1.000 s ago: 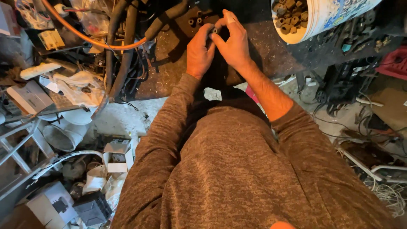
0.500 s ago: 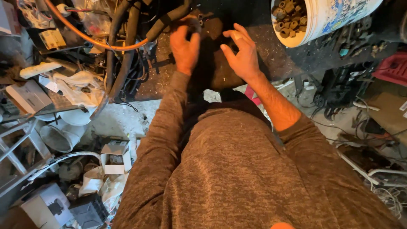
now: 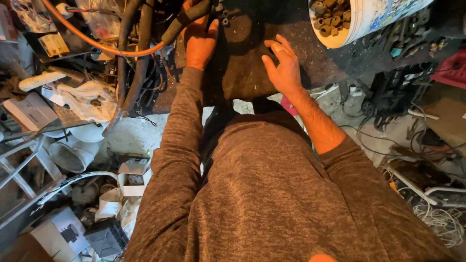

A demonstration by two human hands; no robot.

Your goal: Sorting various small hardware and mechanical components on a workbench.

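Note:
My left hand [image 3: 199,41] reaches forward over the dark, dusty bench top [image 3: 242,73], its fingers next to a thick black hose [image 3: 187,19] and some small dark metal parts [image 3: 224,17] at the top edge. Whether it grips anything is hidden. My right hand [image 3: 283,65] hovers flat over the bench with fingers spread and nothing in it. Both arms wear a brown knitted sweater; the right sleeve is pushed up the forearm.
A white bucket [image 3: 369,19] full of small dark cylinders stands at the back right. Black hoses [image 3: 133,63] and an orange cable [image 3: 97,43] hang on the left. Boxes, papers and a white tube litter the floor left; wires and tools lie right.
My hands were together on a small part a second ago. They have come apart: the left went forward towards the hose, the right lowered with fingers spread.

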